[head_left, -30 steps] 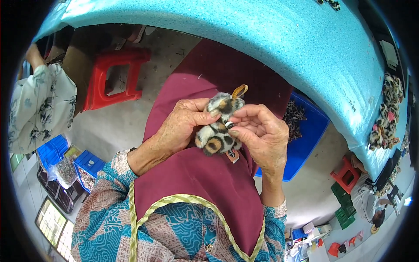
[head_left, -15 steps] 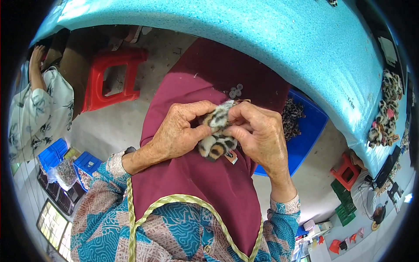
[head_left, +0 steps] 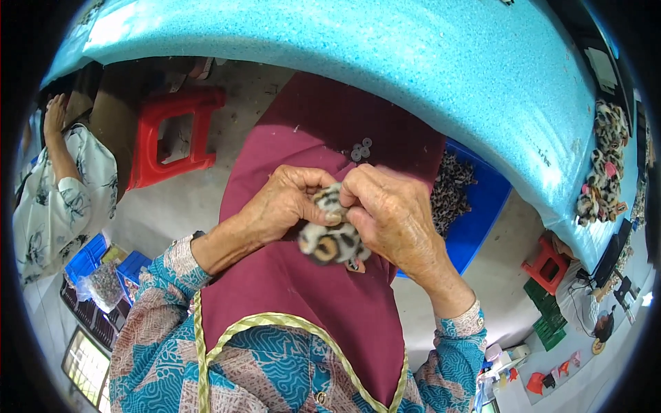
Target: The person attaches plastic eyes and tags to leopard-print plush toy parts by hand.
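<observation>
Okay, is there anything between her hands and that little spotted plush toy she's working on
Nothing visible. Both the left hand and the right hand are already closed directly on the spotted plush toy, held over the maroon apron. The small round pieces lie on the apron beyond the hands, apart from them.

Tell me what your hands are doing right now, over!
Left hand and right hand both pinching the spotted plush toy over the maroon apron. Nothing in the way.
</observation>
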A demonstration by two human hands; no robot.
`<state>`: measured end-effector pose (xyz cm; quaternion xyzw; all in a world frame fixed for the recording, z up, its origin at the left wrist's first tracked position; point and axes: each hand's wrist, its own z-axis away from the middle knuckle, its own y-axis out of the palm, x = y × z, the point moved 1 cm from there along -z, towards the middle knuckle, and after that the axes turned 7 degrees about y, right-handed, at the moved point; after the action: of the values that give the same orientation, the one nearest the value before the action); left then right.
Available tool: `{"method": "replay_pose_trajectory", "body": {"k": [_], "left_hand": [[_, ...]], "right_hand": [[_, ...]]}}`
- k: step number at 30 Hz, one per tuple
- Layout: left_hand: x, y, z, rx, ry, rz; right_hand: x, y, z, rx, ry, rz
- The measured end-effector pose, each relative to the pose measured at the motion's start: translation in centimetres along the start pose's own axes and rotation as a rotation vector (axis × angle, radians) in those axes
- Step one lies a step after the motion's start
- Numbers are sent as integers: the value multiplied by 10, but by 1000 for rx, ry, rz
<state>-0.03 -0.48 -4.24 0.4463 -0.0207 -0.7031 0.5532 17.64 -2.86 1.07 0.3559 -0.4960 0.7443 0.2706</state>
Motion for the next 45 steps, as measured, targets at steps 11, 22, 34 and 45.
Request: {"method": "replay_pose_trajectory", "body": {"k": [11, 22, 34, 45], "left_hand": [[-37, 4, 26, 75, 485, -600], [-32, -6, 58, 37, 1162, -1018], [-3, -5, 48, 198, 940, -715], [-7, 0, 48, 256, 964, -751]], "right_hand": [[-31, 4, 2, 119, 45, -589], [24, 52, 29, -192, -226, -692], [-63, 38, 11, -340, 384, -175], [-120, 57, -62, -57, 404, 585]]}}
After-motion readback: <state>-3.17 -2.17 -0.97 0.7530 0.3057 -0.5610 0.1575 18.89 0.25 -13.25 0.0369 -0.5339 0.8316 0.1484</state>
